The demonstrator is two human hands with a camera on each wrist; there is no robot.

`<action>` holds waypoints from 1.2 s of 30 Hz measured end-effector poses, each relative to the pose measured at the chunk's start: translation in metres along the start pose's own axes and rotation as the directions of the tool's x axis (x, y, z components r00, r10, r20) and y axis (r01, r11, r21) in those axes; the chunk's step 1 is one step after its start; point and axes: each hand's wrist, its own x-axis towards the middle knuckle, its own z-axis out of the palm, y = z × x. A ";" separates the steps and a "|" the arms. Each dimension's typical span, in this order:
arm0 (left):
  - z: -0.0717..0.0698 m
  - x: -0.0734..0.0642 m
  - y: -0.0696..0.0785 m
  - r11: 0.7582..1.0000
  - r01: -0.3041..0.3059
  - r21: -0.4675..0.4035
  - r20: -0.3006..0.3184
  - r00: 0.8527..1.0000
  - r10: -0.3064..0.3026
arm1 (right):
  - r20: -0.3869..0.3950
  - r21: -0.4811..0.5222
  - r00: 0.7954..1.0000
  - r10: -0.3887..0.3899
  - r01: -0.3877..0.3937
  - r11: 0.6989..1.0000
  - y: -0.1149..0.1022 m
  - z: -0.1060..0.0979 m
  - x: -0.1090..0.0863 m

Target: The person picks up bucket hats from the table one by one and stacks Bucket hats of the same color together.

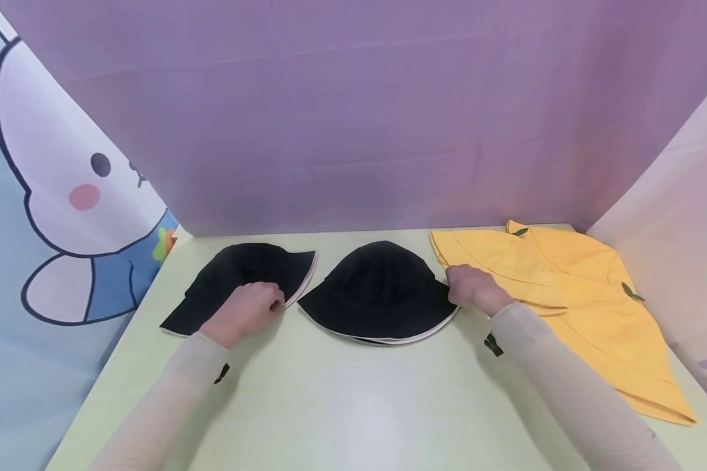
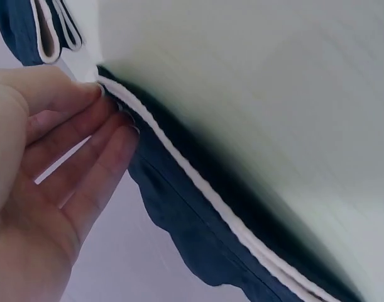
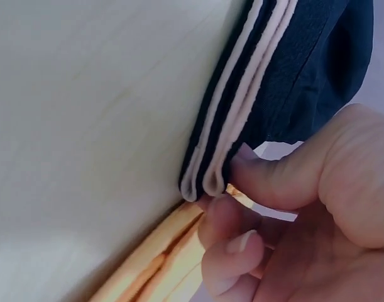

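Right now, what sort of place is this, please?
Probably a screened-off work corner: a pale table with hats laid out, a purple cloth behind, and a cartoon picture on the left.

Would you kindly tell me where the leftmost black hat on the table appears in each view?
Head: the leftmost black hat lies left of centre, the left hand at its lower right.
Left wrist: it slants from upper left toward lower right.
Right wrist: not in it.
Shared landmark: the middle black brim, edged pale: centre, upper left and upper right, in turn.
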 end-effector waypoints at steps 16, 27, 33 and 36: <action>-0.027 -0.033 -0.055 0.959 0.271 -0.085 0.095 0.960 -0.263 | -0.172 -0.164 0.982 -0.075 0.046 0.985 -0.043 -0.022 -0.007; -0.038 -0.064 -0.092 0.886 0.452 -0.105 0.072 0.892 -0.447 | -0.294 -0.052 0.936 -0.195 0.188 0.981 -0.088 -0.037 0.007; -0.042 -0.078 -0.107 0.825 0.559 -0.086 0.183 0.823 -0.538 | -0.369 -0.003 0.893 -0.259 0.278 0.961 -0.119 -0.036 0.022; -0.043 -0.083 -0.114 0.800 0.595 -0.085 0.246 0.790 -0.561 | -0.390 0.009 0.873 -0.292 0.321 0.947 -0.130 -0.033 0.030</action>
